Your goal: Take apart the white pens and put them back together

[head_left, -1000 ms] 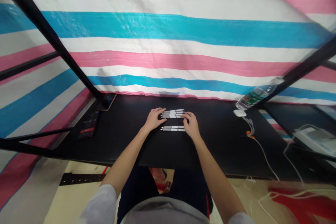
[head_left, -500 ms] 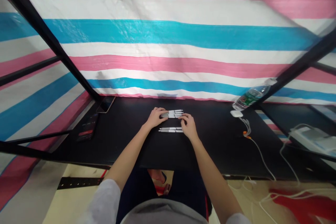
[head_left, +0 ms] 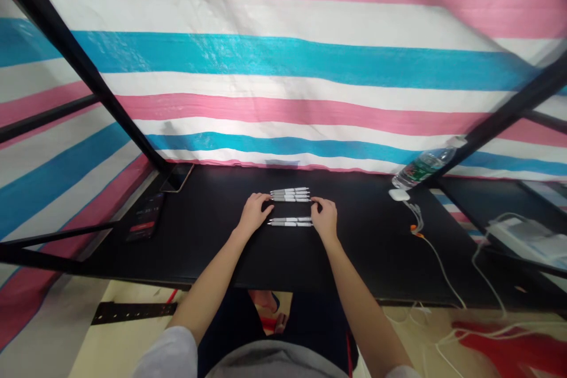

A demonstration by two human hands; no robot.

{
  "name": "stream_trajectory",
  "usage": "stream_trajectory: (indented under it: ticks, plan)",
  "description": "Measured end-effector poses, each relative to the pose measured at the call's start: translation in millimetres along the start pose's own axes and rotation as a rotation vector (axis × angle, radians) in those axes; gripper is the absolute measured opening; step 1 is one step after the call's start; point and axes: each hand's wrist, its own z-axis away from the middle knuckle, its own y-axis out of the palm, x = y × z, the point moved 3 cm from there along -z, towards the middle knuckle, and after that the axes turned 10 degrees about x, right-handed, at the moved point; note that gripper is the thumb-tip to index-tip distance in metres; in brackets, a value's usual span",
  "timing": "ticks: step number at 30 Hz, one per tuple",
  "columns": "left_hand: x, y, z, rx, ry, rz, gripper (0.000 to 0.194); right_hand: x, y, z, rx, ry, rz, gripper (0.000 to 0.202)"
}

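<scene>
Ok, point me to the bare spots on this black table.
The black table is bare between the lit phone and left hand, between the right hand and cable bundle, and nearer the body than the pen pair. Crowded: between the hands, and around the bottle and white block.

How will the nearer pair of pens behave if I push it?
The nearer pair of pens would probably roll: the barrels look slim and rounded, on a flat tabletop. Their straight shape suggests stiffness, and their thinness suggests little weight.
</scene>
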Motion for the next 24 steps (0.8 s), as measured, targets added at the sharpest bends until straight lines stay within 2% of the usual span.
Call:
stream_trajectory:
  ticks: [7, 15, 19, 22, 24]
  plan:
    - [-1.5, 7.4, -0.7, 0.006, 0.059, -0.005, 0.021, -0.5, -0.5, -0.2, -0.003, 0.002, -0.017, 0.028]
    - [-1.1, 12.0, -1.1, 0.033, 0.069, 0.036, 0.014, 3.2, -4.3, -2.6, 0.089, 0.057, -0.166, 0.025]
    - [-11.3, 3.1, -0.5, 0.016, 0.103, 0.114, 0.016, 3.6, -5.1, -6.8, 0.097, 0.169, -0.530, 0.020]
    - [-21.5, -4.9, 0.6, -0.020, 0.168, 0.150, 0.018, 6.5, -3.2, -9.4, 0.135, 0.285, -0.890, 0.028]
    - [-27.1, -8.0, 1.4, -0.028, 0.213, 0.150, 0.019, 11.2, -3.0, -9.8, 0.170, 0.309, -1.028, 0.033]
